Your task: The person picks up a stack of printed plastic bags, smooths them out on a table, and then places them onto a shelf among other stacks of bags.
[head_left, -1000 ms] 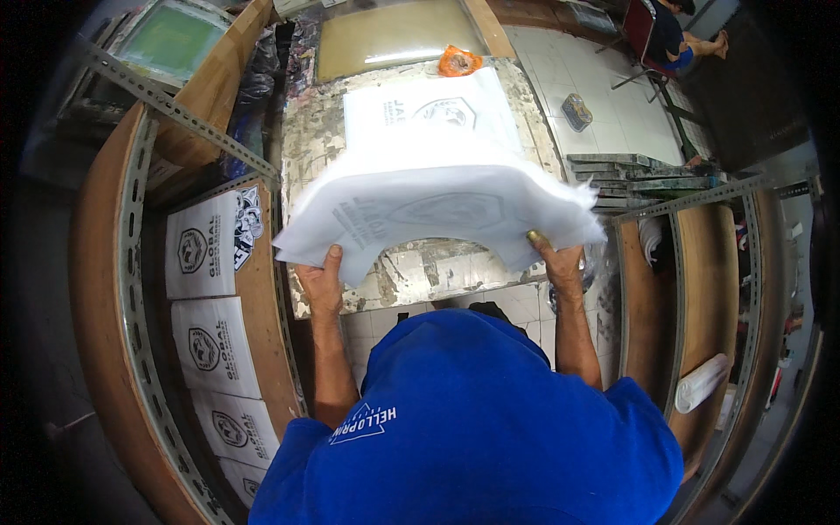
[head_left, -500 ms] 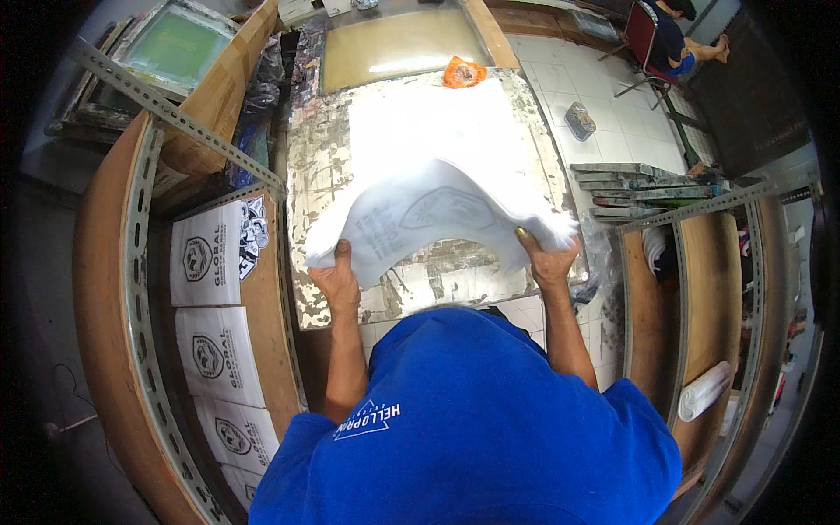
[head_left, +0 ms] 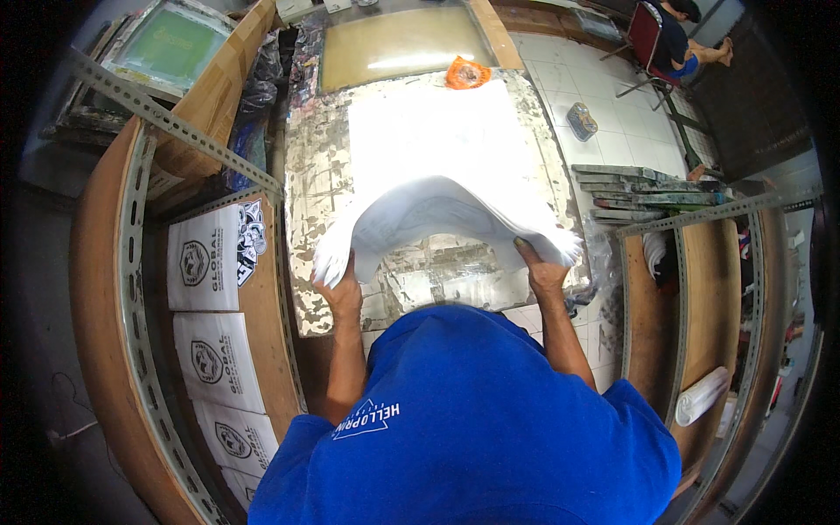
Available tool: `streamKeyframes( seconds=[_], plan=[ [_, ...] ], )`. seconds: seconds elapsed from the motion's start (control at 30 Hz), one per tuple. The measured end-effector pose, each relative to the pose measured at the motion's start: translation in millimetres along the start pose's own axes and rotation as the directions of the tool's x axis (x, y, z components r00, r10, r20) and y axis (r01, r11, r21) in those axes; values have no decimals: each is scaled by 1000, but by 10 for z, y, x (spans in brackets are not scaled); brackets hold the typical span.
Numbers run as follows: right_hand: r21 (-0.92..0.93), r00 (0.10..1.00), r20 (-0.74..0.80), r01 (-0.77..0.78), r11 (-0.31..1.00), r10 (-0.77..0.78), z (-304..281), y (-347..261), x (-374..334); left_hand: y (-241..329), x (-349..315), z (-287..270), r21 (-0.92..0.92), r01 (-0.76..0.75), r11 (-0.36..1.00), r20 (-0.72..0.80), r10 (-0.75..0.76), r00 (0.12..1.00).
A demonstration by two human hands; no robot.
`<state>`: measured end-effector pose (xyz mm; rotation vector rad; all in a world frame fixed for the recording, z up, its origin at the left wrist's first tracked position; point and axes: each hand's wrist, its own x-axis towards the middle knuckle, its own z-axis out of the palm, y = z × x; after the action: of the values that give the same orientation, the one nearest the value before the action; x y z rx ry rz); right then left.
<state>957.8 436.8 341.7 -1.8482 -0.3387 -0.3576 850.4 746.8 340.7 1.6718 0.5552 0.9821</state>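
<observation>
A stack of thin white sheets [head_left: 435,140] lies on a paint-stained table, its near part lifted and bent into an arch. On the arch's underside a faint grey print shows. My left hand [head_left: 342,296] is closed round the near left corner, where the sheet edges fan out; part of its fingers is hidden by the sheets. At the near right corner my right hand [head_left: 547,269] grips the same stack, thumb on the inner side and fingers hidden behind it. Under the arch, the worn tabletop [head_left: 420,271] is visible.
An orange wrapper [head_left: 466,73] lies beyond the stack, before a framed screen [head_left: 407,44]. Printed white packs [head_left: 210,348] line the left shelf. Dark-stained boards [head_left: 647,188] and a shelf [head_left: 709,289] stand right. A person [head_left: 674,39] sits on a chair far right.
The arch has sunk and curled more tightly, so its print shows less. My left hand has come slightly nearer and inward; my right hand has shifted a little.
</observation>
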Motion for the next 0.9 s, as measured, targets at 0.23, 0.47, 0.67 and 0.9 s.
streamKeyframes(
  seconds=[0.23, 0.47, 0.67, 0.9],
  plan=[
    [10, 985, 132, -111, 994, 109, -92, 364, -121, -183, 34, -88, -56, 123, 991, 187, -110, 976],
    [184, 964, -46, -249, 951, 261, 67, 165, 100, -77, 142, 168, -141, 174, 975, 57, -167, 984],
    [82, 992, 38, -124, 989, 121, -24, 59, 86, -109, 138, 60, -133, 145, 980, 140, -126, 982],
    [191, 967, 14, -252, 949, 254, 63, 236, 105, -258, 263, 168, 2, 83, 997, 119, -83, 989]
  ],
)
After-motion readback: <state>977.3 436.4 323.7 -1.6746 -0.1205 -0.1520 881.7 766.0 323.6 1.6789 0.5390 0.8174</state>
